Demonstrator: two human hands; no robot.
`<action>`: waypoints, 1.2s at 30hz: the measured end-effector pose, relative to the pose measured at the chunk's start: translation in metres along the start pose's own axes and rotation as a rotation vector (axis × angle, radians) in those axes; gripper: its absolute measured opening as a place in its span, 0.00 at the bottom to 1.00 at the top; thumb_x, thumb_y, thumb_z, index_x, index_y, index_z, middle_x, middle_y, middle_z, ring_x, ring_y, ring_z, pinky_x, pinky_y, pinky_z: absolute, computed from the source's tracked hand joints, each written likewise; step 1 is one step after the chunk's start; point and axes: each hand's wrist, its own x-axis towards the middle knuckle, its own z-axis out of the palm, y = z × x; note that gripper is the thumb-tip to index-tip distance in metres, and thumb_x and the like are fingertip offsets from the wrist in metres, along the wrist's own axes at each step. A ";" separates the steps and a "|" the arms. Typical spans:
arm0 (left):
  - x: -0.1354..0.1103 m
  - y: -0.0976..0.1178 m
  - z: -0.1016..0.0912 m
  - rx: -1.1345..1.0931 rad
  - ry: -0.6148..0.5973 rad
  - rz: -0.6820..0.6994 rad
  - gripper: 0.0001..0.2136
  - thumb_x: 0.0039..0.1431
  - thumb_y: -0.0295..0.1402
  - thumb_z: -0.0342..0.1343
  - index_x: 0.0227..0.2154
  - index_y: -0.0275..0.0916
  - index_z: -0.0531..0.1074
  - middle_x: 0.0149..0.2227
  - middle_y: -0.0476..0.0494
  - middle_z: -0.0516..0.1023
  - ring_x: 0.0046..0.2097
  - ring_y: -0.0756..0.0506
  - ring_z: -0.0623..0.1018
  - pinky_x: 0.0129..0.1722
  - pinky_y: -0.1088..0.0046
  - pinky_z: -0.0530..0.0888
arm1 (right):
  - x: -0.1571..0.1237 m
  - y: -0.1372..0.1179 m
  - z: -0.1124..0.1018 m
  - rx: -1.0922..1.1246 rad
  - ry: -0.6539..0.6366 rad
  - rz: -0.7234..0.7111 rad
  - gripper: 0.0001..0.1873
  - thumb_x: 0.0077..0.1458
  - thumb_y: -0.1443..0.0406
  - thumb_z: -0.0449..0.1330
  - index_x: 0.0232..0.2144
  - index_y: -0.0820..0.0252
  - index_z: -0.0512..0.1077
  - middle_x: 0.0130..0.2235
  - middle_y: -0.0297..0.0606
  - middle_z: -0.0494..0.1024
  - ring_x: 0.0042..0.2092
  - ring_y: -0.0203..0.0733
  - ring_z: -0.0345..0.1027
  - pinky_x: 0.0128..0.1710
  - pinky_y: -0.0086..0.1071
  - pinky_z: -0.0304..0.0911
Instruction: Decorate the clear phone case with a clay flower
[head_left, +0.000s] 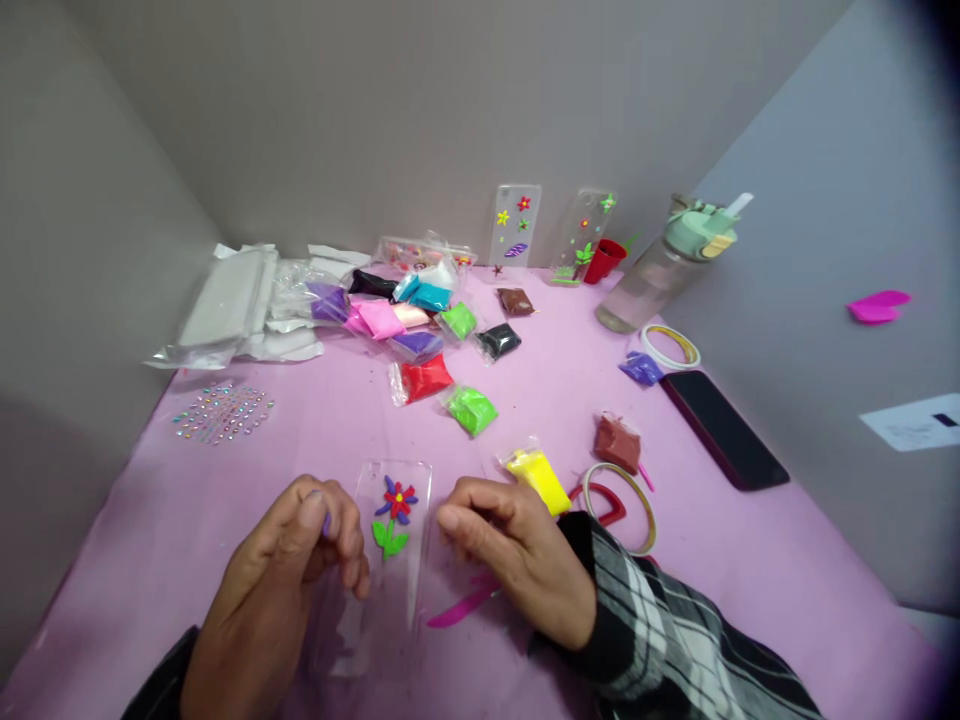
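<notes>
My left hand (289, 560) is closed in a pinch, with a bit of purple clay (327, 524) showing between thumb and fingers. To the right, my right hand (517, 550) has its thumb and fingertips pressed together; whatever is in them, if anything, is hidden. Between the hands a clear phone case (416, 590) lies flat on the table. It bears a clay flower (397, 500) with red and purple petals, a yellow centre and a green stem with leaves. A magenta plastic clay knife (461, 606) lies beside the case, partly under my right hand.
Clay packets, including a yellow one (541, 482), a red one (424, 379) and a green one (472, 410), lie about. Tape rolls (646, 530), a dark phone (724, 428) and a bottle (645, 285) stand or lie rightward. Rhinestones (223, 414) lie left; decorated cases (515, 230) lean behind.
</notes>
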 end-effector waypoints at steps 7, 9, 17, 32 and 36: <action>0.000 0.003 -0.003 -0.016 -0.086 -0.002 0.14 0.64 0.42 0.53 0.26 0.41 0.70 0.23 0.52 0.70 0.28 0.49 0.73 0.31 0.74 0.71 | 0.006 -0.013 -0.010 -0.064 0.012 0.033 0.05 0.55 0.65 0.63 0.32 0.62 0.74 0.29 0.32 0.69 0.30 0.32 0.59 0.31 0.28 0.55; 0.001 0.003 -0.003 -0.048 -0.042 0.021 0.09 0.62 0.40 0.57 0.30 0.42 0.71 0.27 0.52 0.74 0.30 0.49 0.74 0.34 0.75 0.72 | 0.009 -0.019 -0.012 -0.114 -0.023 0.015 0.03 0.54 0.67 0.63 0.32 0.62 0.74 0.32 0.33 0.71 0.32 0.33 0.61 0.34 0.29 0.57; 0.006 0.004 -0.008 -0.060 0.070 0.045 0.10 0.55 0.38 0.64 0.38 0.45 0.71 0.33 0.54 0.78 0.30 0.51 0.76 0.34 0.77 0.75 | 0.024 -0.026 -0.009 -0.041 -0.092 0.025 0.10 0.56 0.61 0.64 0.28 0.62 0.78 0.22 0.29 0.69 0.25 0.30 0.57 0.25 0.26 0.53; 0.012 0.004 -0.012 0.060 0.074 0.020 0.17 0.62 0.47 0.54 0.23 0.40 0.69 0.20 0.53 0.64 0.24 0.50 0.65 0.25 0.75 0.65 | 0.052 -0.008 -0.010 -0.049 -0.162 0.000 0.06 0.56 0.64 0.63 0.31 0.63 0.76 0.32 0.35 0.77 0.34 0.34 0.69 0.36 0.28 0.65; 0.014 0.000 -0.013 0.058 0.091 0.021 0.12 0.62 0.44 0.55 0.28 0.43 0.71 0.23 0.53 0.69 0.28 0.48 0.69 0.30 0.73 0.68 | 0.056 0.000 -0.010 0.084 -0.204 0.088 0.09 0.53 0.61 0.66 0.31 0.63 0.75 0.30 0.35 0.77 0.33 0.35 0.70 0.35 0.29 0.66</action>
